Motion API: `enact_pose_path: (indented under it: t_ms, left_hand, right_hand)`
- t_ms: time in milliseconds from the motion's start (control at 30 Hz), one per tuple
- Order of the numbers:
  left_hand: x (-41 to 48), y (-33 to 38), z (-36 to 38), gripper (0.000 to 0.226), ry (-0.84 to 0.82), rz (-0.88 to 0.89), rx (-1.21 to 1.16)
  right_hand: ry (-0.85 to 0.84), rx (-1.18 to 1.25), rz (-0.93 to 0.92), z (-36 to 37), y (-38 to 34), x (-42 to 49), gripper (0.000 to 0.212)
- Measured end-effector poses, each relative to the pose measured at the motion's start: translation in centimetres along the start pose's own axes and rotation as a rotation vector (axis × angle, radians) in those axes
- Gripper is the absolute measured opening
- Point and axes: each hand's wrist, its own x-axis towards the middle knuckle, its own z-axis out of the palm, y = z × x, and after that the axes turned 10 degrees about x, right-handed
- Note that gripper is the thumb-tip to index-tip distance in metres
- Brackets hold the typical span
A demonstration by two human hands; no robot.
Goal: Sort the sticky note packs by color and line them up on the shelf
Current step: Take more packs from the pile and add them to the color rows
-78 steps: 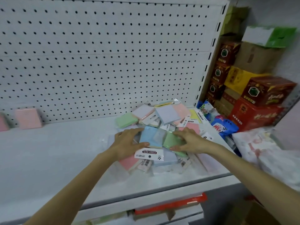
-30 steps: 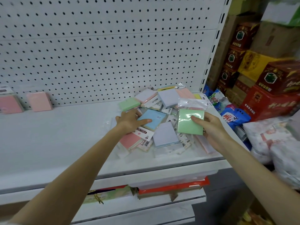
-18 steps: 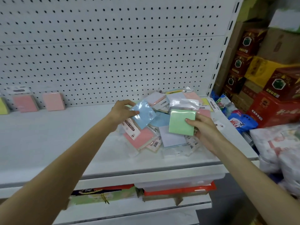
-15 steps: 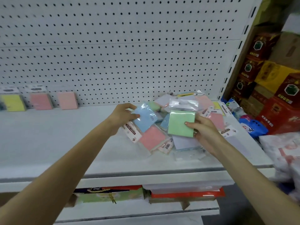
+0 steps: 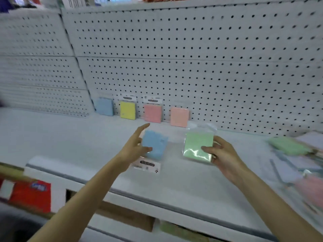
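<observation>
A person's left hand (image 5: 134, 149) pinched a blue sticky note pack (image 5: 154, 145) between thumb and palm side, the fingers stretched long and pointing toward one o'clock, the pack's printed header card (image 5: 146, 165) hanging at six o'clock below the hand; the right hand (image 5: 221, 153) gripped a green sticky note pack (image 5: 198, 145) by its right edge, thumb laid across the front, the other fingers curled behind and mostly hidden; its clear wrapper flap stood up at twelve o'clock. Both packs were held just above the white shelf (image 5: 70, 142), the blue at nine o'clock from the green, near but apart. Against the pegboard (image 5: 192, 67) at the back, at eleven to twelve o'clock from the hands, four packs stood in a row: a blue pack (image 5: 104, 107), a yellow pack (image 5: 128, 110), a pink pack (image 5: 152, 113) and a paler pink pack (image 5: 179, 117), each just beside the next. At three o'clock a loose pile of packs (image 5: 297, 158) lay blurred by motion and cut off by the frame's right edge; only a green one on top and a pink one lower down could be told by colour. Whether the blue pack's wrapper touched the shelf could not be told; a red package (image 5: 29, 194) on the lower shelf at eight o'clock was too smeared to read.
</observation>
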Motion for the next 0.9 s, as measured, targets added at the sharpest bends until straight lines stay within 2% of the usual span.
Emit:
enact_pose_path:
  t_ms: [167, 333, 500, 667, 733, 767, 833, 900]
  left_hand:
    - [0.0, -6.4, -12.6, 0.047, 0.125, -0.048, 0.007]
    - [1.1, -10.6, -20.7, 0.029, 0.329, -0.131, 0.015]
    - [1.4, -13.2, -23.2, 0.033, 0.366, -0.16, 0.008]
    - [-0.7, -13.2, -23.9, 0.061, 0.202, -0.149, -0.183]
    - [-1.0, -12.7, -24.4, 0.055, 0.164, -0.123, -0.222]
    - [-0.9, -12.4, -24.6, 0.044, 0.159, -0.115, -0.236]
    - [-0.3, -11.8, -24.6, 0.025, 0.186, -0.125, -0.232]
    - [0.9, -11.1, -23.8, 0.017, 0.217, -0.14, -0.222]
  right_hand:
    - [-0.056, 0.06, 0.061, 13.7, 6.1, 4.3, 0.031]
    - [0.012, -0.021, 0.055, 21.3, 9.6, 6.8, 0.027]
    - [0.021, -0.21, -0.095, 23.7, 10.3, 8.2, 0.031]
    - [0.007, -0.278, -0.179, 24.6, 10.2, 9.6, 0.033]
    - [0.005, -0.288, -0.189, 25.0, 10.3, 10.4, 0.033]
    - [0.005, -0.293, -0.196, 25.2, 10.4, 10.7, 0.033]
    - [0.016, -0.301, -0.214, 25.0, 10.6, 11.2, 0.032]
    - [0.041, -0.31, -0.227, 24.3, 10.7, 11.1, 0.031]
